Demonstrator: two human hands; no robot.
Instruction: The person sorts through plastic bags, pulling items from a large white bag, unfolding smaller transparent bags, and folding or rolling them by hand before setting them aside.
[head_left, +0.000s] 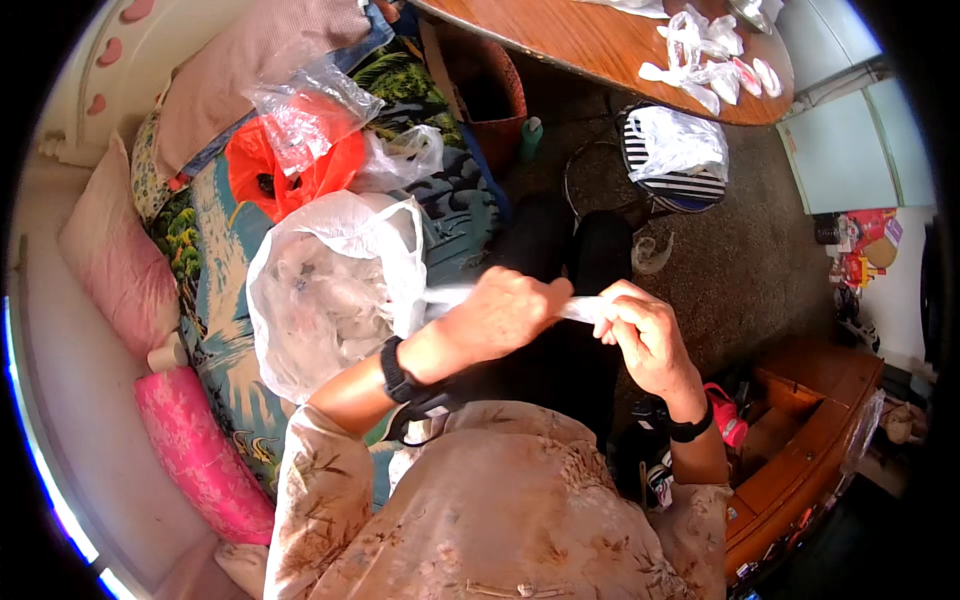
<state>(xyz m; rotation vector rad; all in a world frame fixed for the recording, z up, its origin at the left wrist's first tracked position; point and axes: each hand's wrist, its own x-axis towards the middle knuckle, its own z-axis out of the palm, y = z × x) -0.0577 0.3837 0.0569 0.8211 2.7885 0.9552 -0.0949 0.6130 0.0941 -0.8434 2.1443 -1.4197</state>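
A translucent white plastic bag, drawn into a narrow strip, stretches between my hands above my lap. My left hand is closed in a fist around it, and a loose end sticks out on the left. My right hand pinches the other end between thumb and fingers. Left of my left wrist, a large white plastic bag stands wide open on the bed, filled with crumpled clear and white plastic bags. Just behind it lie a red plastic bag and a crumpled clear bag.
A wooden table at the far side bears several knotted white bags. Below it, a striped stool carries more white plastic. A brown bin stands beside the bed. Pillows line the left; a wooden cabinet stands right.
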